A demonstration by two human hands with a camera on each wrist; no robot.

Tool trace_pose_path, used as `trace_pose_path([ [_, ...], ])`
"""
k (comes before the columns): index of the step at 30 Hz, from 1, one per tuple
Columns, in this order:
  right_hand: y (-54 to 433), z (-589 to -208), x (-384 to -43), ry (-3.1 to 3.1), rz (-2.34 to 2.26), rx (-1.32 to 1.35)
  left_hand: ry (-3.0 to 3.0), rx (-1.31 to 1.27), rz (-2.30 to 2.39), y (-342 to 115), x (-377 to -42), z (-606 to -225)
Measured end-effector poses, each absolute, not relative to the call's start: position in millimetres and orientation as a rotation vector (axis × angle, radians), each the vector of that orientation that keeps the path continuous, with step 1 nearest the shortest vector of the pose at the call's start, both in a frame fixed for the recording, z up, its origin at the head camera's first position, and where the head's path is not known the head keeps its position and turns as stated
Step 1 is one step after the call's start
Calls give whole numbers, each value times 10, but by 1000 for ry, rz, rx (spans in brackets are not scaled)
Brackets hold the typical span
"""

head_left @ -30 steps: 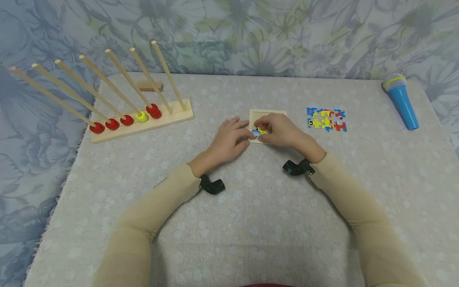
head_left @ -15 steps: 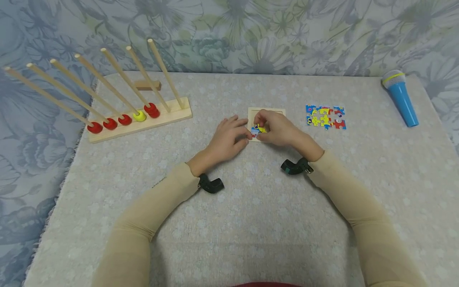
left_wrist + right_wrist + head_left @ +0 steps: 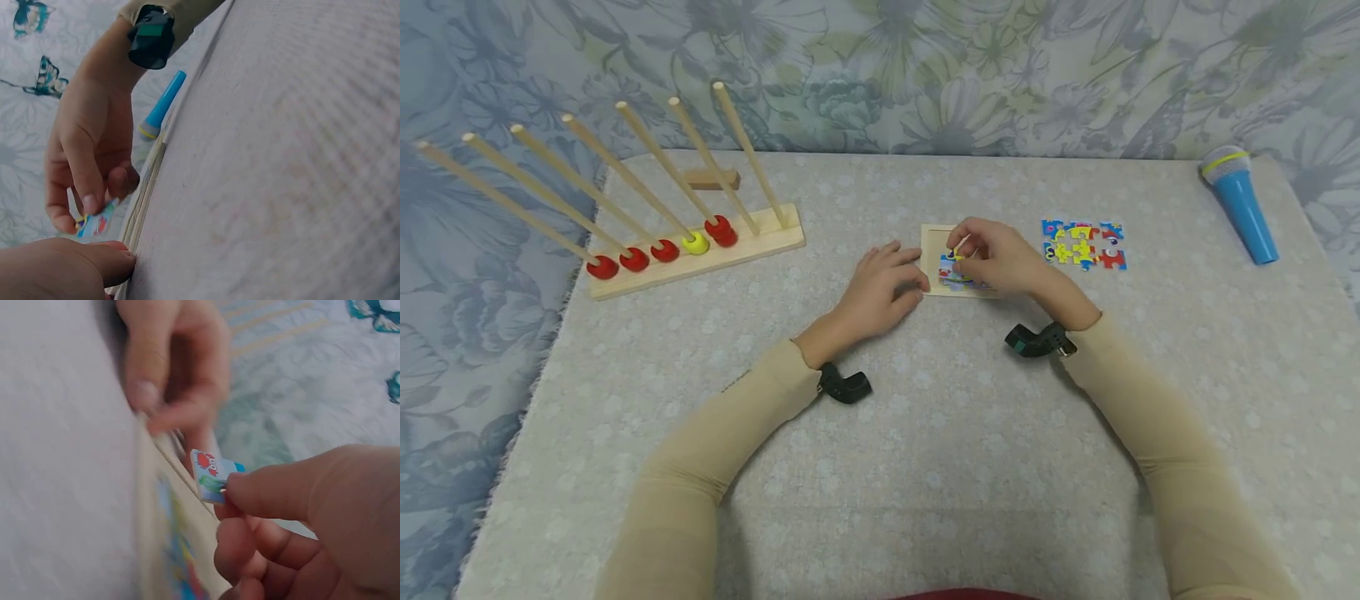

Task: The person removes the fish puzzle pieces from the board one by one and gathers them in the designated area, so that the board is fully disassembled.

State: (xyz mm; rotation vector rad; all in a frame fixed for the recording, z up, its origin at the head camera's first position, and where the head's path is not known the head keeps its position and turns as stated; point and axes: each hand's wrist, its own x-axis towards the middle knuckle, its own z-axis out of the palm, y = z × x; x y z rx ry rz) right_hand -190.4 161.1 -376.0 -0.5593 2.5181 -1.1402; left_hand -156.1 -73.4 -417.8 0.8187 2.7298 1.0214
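Observation:
My right hand (image 3: 1007,262) is over a shallow square wooden puzzle tray (image 3: 933,250). Between its thumb and fingers it pinches a small puzzle piece (image 3: 205,467) with a red crab on a pale blue ground. In the left wrist view, this piece (image 3: 97,226) is raised above the tray's rim. More colourful puzzle picture (image 3: 182,569) lies in the tray, blurred and partly behind the right hand. My left hand (image 3: 880,293) rests at the tray's left side, fingers loosely spread, with fingertips touching the rim.
A partly joined puzzle (image 3: 1082,245) lies right of the tray. A blue toy microphone (image 3: 1243,212) is at the far right. At left stands a wooden peg stand (image 3: 760,244) with tall rods and red and yellow beads; a small wooden block (image 3: 707,180) lies behind it.
My right hand has shifted to the right and slightly away from me, with the puzzle piece between its fingers. My left hand stays at the tray's edge.

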Motion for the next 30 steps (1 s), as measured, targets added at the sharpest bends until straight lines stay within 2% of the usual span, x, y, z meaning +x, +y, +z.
trace_pose_path([
  [8,2081,-3605,-1851,2518,-1157,-355,2738,814,1012,-714,-1553,-4199],
  [17,2676,-3659,-1633,2651,-1029,-212,2742,804,1010,-743,-1543,-4200],
  [30,2795,-3794,-1563,2740,-888,-154,2738,805,1014,-713,-1550,-4166],
])
